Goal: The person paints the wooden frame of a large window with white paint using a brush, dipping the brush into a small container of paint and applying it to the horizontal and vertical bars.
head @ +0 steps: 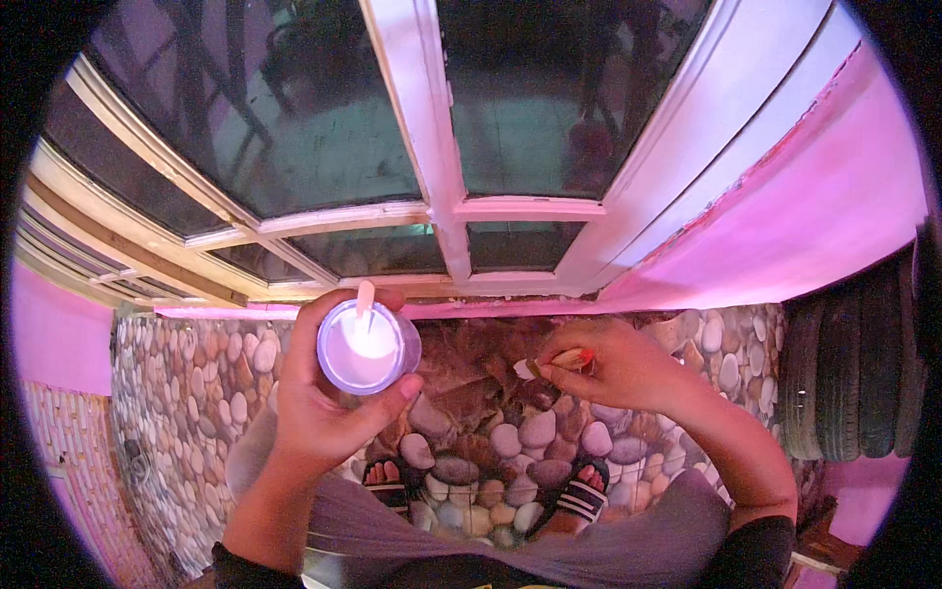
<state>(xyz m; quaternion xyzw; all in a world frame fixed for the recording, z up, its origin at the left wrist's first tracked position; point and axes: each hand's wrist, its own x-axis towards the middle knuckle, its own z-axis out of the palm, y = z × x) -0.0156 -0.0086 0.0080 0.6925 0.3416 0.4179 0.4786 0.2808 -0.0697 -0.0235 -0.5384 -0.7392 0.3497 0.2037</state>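
My left hand [331, 412] is wrapped around a small plastic cup [364, 350] of white paint, seen from above. A flat stick [366, 296] stands in the paint and leans on the cup's far rim. To the right, my right hand [607, 364] pinches a small paintbrush [570, 359] with a wooden handle, red at its end. Its bristles [524, 369] look white and point left, towards the cup but apart from it. Both hands are in front of a white-painted window frame [445, 184] with dark glass panes.
Pink wall [795, 213] adjoins the frame on the right. Several stacked black tyres [839, 368] stand at the far right. Pebble-patterned flooring [199, 383] lies below, with my sandalled feet on it. A brick-patterned surface [81, 442] is at the left.
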